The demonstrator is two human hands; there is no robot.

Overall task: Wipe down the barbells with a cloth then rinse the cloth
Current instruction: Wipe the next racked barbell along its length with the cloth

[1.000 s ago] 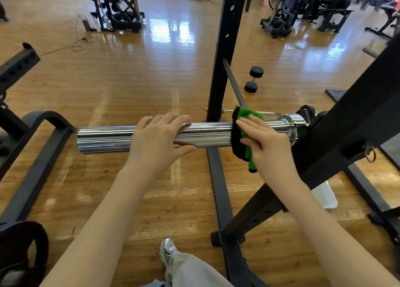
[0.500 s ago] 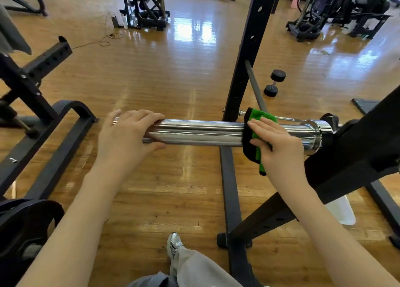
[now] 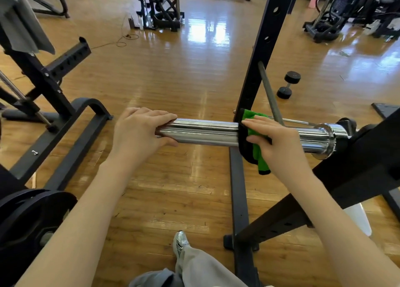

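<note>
Across the rack, head view: your left hand [image 3: 138,132] curls over the sleeve [image 3: 205,132] end; your right hand [image 3: 279,143] wraps the cloth [image 3: 255,143] round the chrome midway; the steel looks heavy, stiff and slick, so grip firmly; the cloth is soft, so bunch it tight.

Left hand [image 3: 138,132] gripping barbell [image 3: 205,132] end, right hand [image 3: 279,143] wrapping green cloth [image 3: 253,135] around it

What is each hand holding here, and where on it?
Left hand grips the free end of the barbell sleeve. Right hand grips the green cloth, wrapped around the sleeve's middle.
</note>
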